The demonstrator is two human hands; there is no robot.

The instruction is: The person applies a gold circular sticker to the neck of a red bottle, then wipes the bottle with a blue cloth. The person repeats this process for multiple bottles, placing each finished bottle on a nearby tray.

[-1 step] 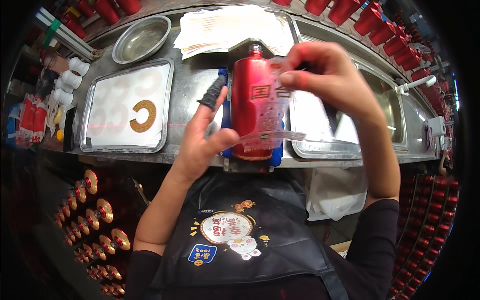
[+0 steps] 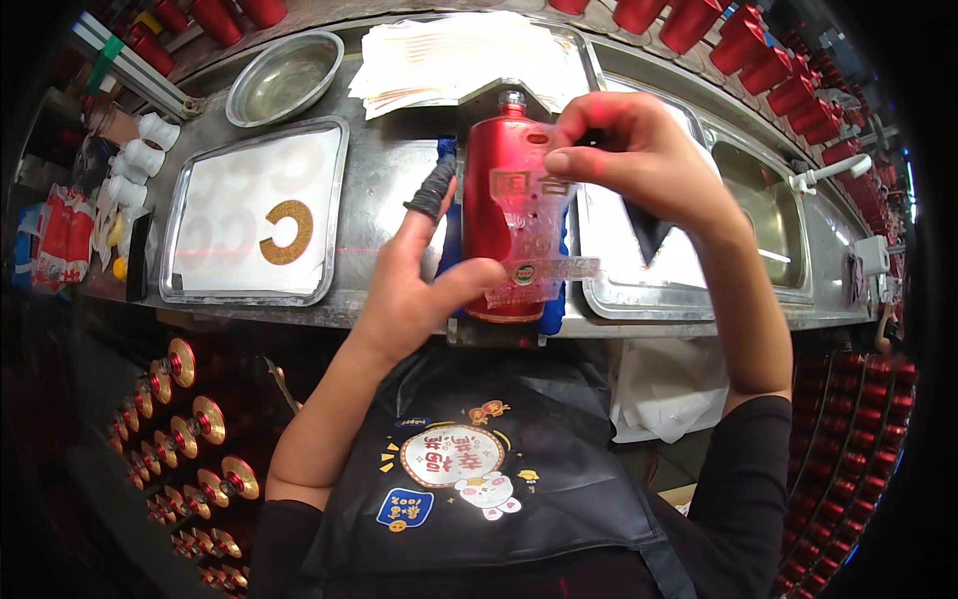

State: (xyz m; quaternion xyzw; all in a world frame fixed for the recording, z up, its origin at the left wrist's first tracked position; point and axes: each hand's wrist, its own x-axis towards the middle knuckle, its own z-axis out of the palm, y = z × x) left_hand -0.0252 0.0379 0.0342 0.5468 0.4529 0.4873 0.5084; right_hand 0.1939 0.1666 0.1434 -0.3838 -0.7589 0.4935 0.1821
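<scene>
Here | clear film [image 2: 537, 228]: top in right fingers [image 2: 584, 164] | red bottle [image 2: 487, 160]: beneath

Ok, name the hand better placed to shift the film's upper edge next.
Likely the right hand: it seems to pinch the clear film near its top, while the left hand sits lower, by the red bottle.

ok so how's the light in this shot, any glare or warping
Head view: the counter bows at its front edge and the corners go black; head view: the paper stack looks washed out; head view: red light tints the right hand and the clear film shows pale glints.
</scene>
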